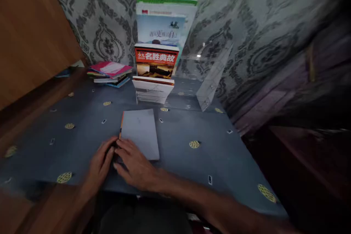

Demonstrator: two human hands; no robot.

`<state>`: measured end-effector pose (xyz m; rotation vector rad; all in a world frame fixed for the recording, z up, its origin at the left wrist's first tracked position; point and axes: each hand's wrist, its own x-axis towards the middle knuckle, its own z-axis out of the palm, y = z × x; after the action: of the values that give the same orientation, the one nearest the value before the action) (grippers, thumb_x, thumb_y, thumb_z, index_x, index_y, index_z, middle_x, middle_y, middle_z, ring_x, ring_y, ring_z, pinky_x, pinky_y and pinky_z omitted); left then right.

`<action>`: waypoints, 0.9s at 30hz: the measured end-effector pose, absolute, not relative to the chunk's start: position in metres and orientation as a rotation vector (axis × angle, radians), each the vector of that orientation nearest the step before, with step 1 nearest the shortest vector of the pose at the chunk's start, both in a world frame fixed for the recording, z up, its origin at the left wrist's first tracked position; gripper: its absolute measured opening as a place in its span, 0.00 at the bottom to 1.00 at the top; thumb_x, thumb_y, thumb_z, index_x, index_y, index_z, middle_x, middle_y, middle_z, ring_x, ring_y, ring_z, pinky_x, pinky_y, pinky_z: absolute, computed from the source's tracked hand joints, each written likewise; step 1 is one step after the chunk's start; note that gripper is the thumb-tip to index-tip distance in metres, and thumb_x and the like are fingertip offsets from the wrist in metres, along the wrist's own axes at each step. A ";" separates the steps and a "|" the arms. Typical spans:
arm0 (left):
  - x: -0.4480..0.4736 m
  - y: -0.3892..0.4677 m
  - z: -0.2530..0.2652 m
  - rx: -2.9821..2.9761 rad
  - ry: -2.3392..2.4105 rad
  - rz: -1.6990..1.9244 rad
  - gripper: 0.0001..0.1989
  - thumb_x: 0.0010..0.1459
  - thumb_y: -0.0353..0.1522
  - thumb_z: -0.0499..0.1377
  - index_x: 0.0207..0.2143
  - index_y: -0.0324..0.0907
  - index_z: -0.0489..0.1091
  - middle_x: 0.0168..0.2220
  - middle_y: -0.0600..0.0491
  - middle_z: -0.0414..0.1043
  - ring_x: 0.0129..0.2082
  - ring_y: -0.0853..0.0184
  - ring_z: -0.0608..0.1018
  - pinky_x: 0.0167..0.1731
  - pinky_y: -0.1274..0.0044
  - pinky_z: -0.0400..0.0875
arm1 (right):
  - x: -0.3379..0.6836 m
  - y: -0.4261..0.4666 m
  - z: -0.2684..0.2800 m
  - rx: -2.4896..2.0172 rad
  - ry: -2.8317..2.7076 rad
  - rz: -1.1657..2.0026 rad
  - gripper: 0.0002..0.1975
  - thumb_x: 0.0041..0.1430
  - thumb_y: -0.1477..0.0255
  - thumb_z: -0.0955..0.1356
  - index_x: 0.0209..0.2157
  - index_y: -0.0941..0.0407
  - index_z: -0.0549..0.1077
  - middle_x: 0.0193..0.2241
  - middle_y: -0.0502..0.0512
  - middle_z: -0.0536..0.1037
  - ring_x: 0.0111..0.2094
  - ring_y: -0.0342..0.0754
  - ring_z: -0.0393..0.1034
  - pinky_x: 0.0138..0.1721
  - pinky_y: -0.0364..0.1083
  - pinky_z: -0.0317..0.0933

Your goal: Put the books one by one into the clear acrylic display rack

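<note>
Nearest, at the table's front edge: one person, seated, dark clothing on the lap, both forearms bare and reaching forward. Left hand (102, 161), fingers bent, tips at the lower left edge of a book; right hand (137, 166), thumb apart from the fingers, fingertips meeting the left hand's at that same corner. Whether either grasps the book or merely rests against it, I cannot tell. Book (139, 131): one, pale cover, orange strip along its left edge, lying flat on the table before the person. Cloth (178, 135): dark blue-grey, printed with yellow motifs and small pale rectangles. Beyond the book, a clear rack (213, 80), its left part filled with upright books in tiers: white in front, then a red-topped volume (156, 60), a blue one (161, 27). Left of these, a stack (111, 69), pink uppermost. Behind all, wallpaper (106, 40), grey, scroll-patterned.
</note>
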<state>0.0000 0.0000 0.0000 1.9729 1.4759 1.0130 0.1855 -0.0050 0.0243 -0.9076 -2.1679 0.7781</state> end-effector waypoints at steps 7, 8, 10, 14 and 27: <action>0.012 0.004 -0.001 2.059 1.479 0.930 0.20 0.68 0.43 0.50 0.57 0.47 0.70 0.61 0.45 0.69 0.61 0.55 0.72 0.60 0.59 0.68 | 0.226 -0.015 0.015 -1.009 -2.069 0.647 0.18 0.67 0.75 0.63 0.57 0.59 0.71 0.60 0.65 0.71 0.67 0.54 0.59 0.69 0.60 0.52; 0.014 0.007 0.001 2.064 1.482 0.924 0.20 0.68 0.43 0.50 0.57 0.47 0.69 0.61 0.45 0.69 0.61 0.55 0.72 0.60 0.59 0.69 | 0.233 -0.014 0.013 -1.023 -2.059 0.627 0.18 0.67 0.75 0.63 0.57 0.58 0.71 0.60 0.66 0.71 0.66 0.55 0.59 0.69 0.60 0.53; 0.019 0.018 0.010 2.079 1.470 0.937 0.20 0.69 0.43 0.50 0.57 0.47 0.69 0.60 0.45 0.70 0.60 0.55 0.73 0.59 0.60 0.69 | 0.247 -0.011 0.008 -1.067 -2.011 0.613 0.18 0.67 0.74 0.63 0.57 0.57 0.71 0.60 0.65 0.71 0.65 0.55 0.61 0.67 0.60 0.57; 0.036 0.059 0.043 2.148 1.407 1.042 0.21 0.68 0.43 0.51 0.58 0.48 0.66 0.57 0.45 0.72 0.57 0.54 0.75 0.56 0.59 0.70 | 0.268 0.012 0.008 -1.139 -1.863 0.636 0.16 0.68 0.71 0.63 0.54 0.54 0.73 0.54 0.61 0.77 0.59 0.54 0.69 0.61 0.58 0.65; 0.093 0.170 0.108 2.120 1.179 1.589 0.11 0.62 0.36 0.56 0.44 0.44 0.71 0.43 0.50 0.72 0.45 0.61 0.76 0.42 0.71 0.74 | 0.310 0.117 0.085 -1.069 -1.236 0.312 0.06 0.62 0.66 0.66 0.39 0.53 0.72 0.35 0.53 0.75 0.35 0.47 0.70 0.34 0.44 0.65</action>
<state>0.0932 0.1696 0.1080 2.1203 1.1790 1.5891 0.3097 0.1168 0.0849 -1.0694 -1.2358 0.3122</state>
